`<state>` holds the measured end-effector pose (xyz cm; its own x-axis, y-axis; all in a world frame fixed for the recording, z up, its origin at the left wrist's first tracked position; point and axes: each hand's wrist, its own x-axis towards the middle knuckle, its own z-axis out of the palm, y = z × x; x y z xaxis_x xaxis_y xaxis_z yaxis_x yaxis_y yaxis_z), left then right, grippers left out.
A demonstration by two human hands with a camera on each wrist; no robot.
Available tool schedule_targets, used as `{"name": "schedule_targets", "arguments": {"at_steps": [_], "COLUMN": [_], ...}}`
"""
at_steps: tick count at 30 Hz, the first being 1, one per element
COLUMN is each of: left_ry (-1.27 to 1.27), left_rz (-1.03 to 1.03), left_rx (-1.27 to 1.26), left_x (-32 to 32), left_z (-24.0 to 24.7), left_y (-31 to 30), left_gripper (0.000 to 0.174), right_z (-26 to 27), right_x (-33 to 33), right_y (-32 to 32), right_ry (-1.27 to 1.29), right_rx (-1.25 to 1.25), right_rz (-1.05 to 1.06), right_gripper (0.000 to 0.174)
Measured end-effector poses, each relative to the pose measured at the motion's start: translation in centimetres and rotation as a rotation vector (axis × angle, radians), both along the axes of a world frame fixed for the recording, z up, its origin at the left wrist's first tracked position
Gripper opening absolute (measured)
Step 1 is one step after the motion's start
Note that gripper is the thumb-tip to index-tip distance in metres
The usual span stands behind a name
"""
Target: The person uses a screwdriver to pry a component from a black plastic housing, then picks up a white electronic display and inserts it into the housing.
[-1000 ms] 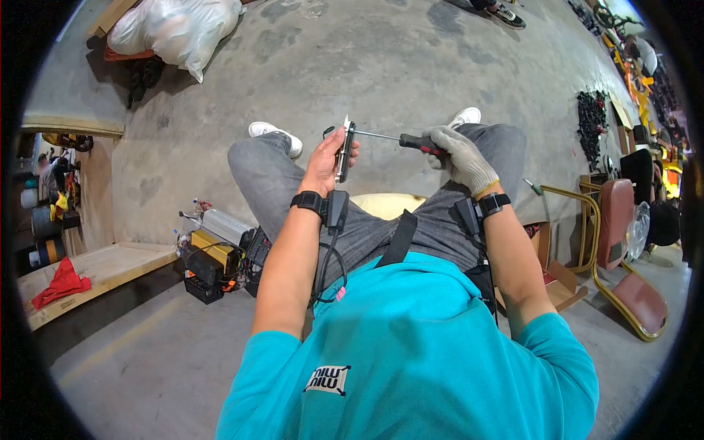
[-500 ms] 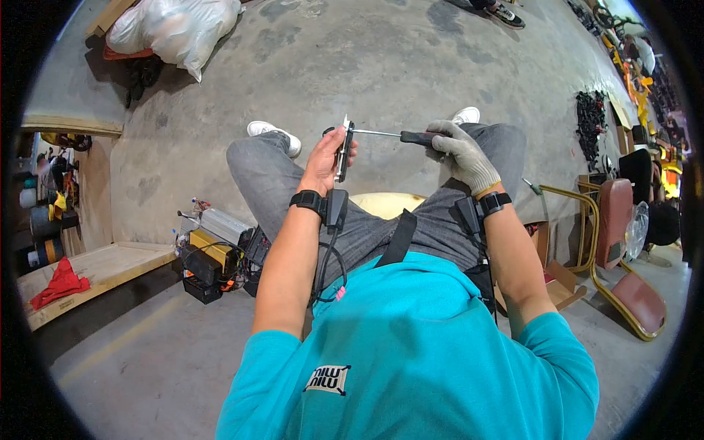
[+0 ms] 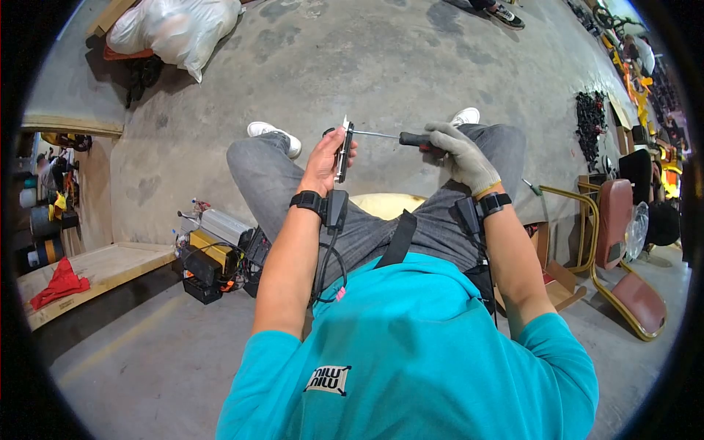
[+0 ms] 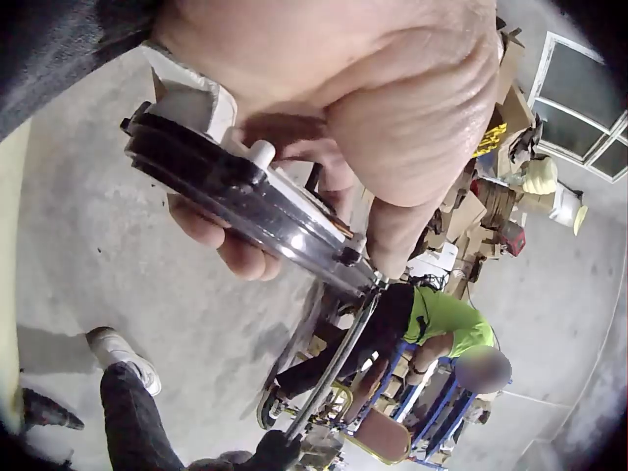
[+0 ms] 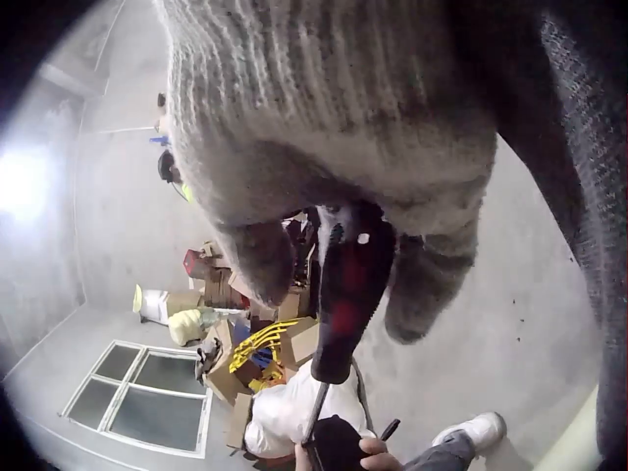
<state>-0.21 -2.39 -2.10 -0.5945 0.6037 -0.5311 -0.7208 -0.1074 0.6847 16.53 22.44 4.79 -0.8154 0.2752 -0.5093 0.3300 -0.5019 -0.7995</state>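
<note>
The bare left hand (image 3: 325, 159) grips a flat black-and-white part (image 3: 343, 153), held on edge. In the left wrist view this part (image 4: 235, 196) shows a glossy black rim, with the thumb near its end. The gloved right hand (image 3: 463, 155) holds a screwdriver by its black and red handle (image 3: 416, 140); the shaft (image 3: 375, 134) runs across to the upper end of the part. In the right wrist view the gloved fingers (image 5: 432, 285) lie around the handle (image 5: 351, 294). The shaft tip (image 4: 378, 285) meets the part beside the left thumb.
A white bag (image 3: 176, 29) lies at the upper left. Electrical units (image 3: 213, 249) and a wooden board (image 3: 110, 273) with a red cloth (image 3: 61, 283) are at the left. A tipped chair (image 3: 616, 220) lies at the right. Another person (image 4: 451, 329) bends over in the left wrist view.
The right hand's gloved fingers have shifted around the screwdriver handle, drawing back and then reaching over it again. The left hand and the part have stayed in nearly the same place.
</note>
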Motion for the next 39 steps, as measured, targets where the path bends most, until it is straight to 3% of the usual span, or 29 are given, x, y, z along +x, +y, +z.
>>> {"name": "schedule_targets", "arguments": {"at_steps": [4,10,13,14,16,22,26,28,31,35,39], "left_ry": [-0.013,0.011,0.005,0.006,-0.017,0.001,-0.033,-0.057,-0.046,-0.057,-0.056], "left_rz": [0.018,-0.03,-0.027,-0.027,0.018,-0.026,0.023,0.023,0.023,0.029,0.033], "left_rx": [-0.003,-0.024,-0.03,-0.031,-0.02,-0.036,-0.019,0.011,0.012,0.008,-0.007], "left_x": [0.0,-0.1,-0.1,0.0,0.1,-0.1,0.0,0.0,0.0,0.0,0.0], "left_z": [0.1,0.0,-0.1,-0.1,0.1,-0.1,0.0,-0.1,-0.1,0.0,0.0], "left_y": [0.0,-0.1,-0.1,0.0,0.0,0.0,0.1,0.0,0.1,0.1,0.0], "left_gripper": [0.031,0.034,0.035,0.035,0.029,0.035,0.03,0.03,0.03,0.03,0.031], "right_z": [-1.2,0.6,0.8,0.4,-0.6,-0.8,0.0,-0.6,-1.2,-0.4,-0.5], "right_x": [0.2,0.0,-0.1,0.0,0.2,0.0,0.0,0.1,0.1,0.1,0.0], "right_y": [1.3,-0.1,-0.4,0.1,1.4,0.4,0.2,1.1,0.9,0.6,0.9], "right_ry": [-0.117,0.068,-0.025,-0.025,-0.085,0.083,0.009,-0.086,0.009,0.089,-0.06], "right_rx": [-0.098,0.008,-0.107,-0.107,-0.15,0.063,-0.041,-0.023,0.006,0.058,-0.082], "right_rz": [0.231,-0.071,-0.09,-0.09,0.187,-0.028,0.017,0.216,0.057,0.069,0.121], "right_gripper": [0.036,0.031,0.03,0.03,0.032,0.037,0.034,0.035,0.036,0.035,0.032]}}
